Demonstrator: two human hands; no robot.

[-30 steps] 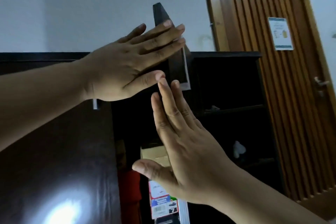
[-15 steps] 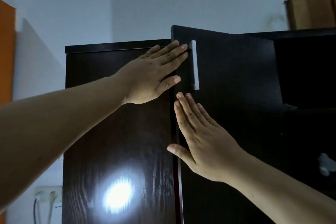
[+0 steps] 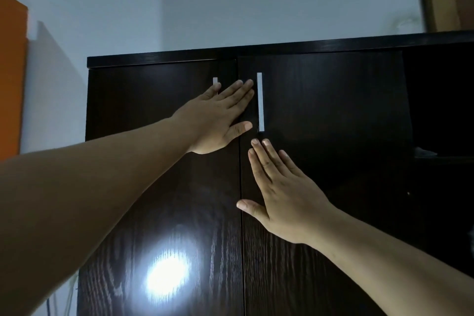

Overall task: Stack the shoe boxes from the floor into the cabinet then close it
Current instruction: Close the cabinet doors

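Cabinet [image 3: 320,136] doors shut, contents hidden, L hand [image 3: 218,120] & R hand [image 3: 284,192] grips flat, holding nothing

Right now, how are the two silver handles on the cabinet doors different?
The right door's handle shows fully as a long strip; the left door's handle is mostly hidden behind the left hand, only its top showing. The right handle looks wider and brighter. Both are pale, upright and sit near the middle seam.
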